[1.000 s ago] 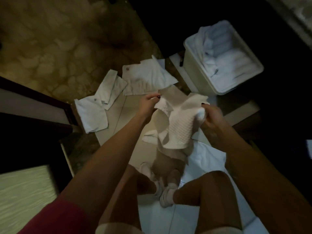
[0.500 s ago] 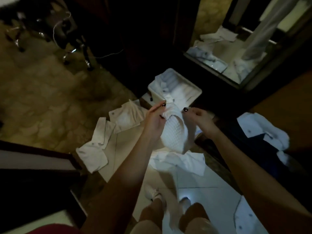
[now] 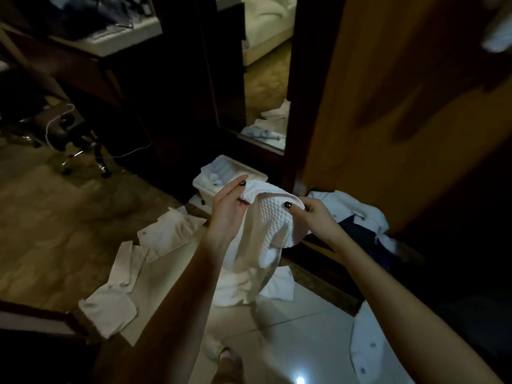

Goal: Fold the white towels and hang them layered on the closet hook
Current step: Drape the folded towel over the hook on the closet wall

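Nearest the camera, a foot in a light shoe (image 3: 221, 353) is being seen on the pale tiled floor (image 3: 291, 328), with a bright spot of light reflected down near the bottom edge.

A bit further out, a white towel (image 3: 273, 225) with a bumpy waffle texture is being held up in the air by both hands, over the floor and in front of the closet. The left hand (image 3: 228, 209) is clenched on the towel's top left edge, thumb pressing the fabric into the fingers. The right hand (image 3: 313, 214) is pinching the top right part, thumb on the front face. Dark nail polish is being worn on both thumbs. The rest of the towel is hanging loose below the two grips.

On the floor underneath and off to the left, more white cloths (image 3: 166, 231) are being left spread flat, some overlapping each other. Another one (image 3: 108, 309) is lying closer to the lower left.

Just behind the hands, a white bin (image 3: 202, 184) with pale folded stuff inside is sitting on the floor. To the right, a rumpled pile of light and dark clothes (image 3: 357, 214) is lying at the foot of a wooden closet door (image 3: 401, 106). Further back, a mirror (image 3: 263, 79) is reflecting a bed and carpet.
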`<state>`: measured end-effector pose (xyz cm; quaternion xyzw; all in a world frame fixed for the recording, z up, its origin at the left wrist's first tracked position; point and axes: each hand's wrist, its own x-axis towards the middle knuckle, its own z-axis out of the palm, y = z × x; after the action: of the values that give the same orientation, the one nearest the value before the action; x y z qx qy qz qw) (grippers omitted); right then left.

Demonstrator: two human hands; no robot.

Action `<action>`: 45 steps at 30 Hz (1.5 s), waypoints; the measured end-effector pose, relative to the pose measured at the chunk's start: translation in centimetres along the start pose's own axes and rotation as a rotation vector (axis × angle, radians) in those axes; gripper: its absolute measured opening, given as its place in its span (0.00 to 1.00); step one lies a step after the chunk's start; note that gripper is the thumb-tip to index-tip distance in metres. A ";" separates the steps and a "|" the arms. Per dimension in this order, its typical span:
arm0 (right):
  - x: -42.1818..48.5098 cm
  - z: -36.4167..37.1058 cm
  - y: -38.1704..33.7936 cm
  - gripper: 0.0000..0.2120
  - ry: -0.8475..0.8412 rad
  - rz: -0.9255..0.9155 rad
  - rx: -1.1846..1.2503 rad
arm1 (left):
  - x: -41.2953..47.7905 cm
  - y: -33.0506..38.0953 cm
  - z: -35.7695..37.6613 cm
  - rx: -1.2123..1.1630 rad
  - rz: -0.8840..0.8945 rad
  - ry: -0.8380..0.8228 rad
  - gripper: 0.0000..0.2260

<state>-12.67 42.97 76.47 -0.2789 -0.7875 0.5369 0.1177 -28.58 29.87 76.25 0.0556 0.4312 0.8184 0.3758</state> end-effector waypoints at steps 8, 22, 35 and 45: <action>-7.4 -11.1 -0.5 0.23 0.315 -0.141 -0.018 | -5.8 -5.0 9.8 0.617 0.118 -0.243 0.05; -18.0 -25.3 1.7 0.21 -0.011 0.085 0.005 | -10.8 -8.9 23.0 0.740 0.192 -0.603 0.11; -23.7 -26.1 9.1 0.13 0.340 0.349 -0.162 | -10.2 -6.8 28.2 0.936 0.329 -0.555 0.12; -21.1 -23.7 3.8 0.08 0.563 0.235 0.164 | -7.8 -6.0 23.8 1.510 0.428 -0.387 0.13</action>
<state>17.23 50.49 84.80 -0.4953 -0.6404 0.5104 0.2901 -9.81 42.58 88.38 0.5164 0.7749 0.3364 0.1402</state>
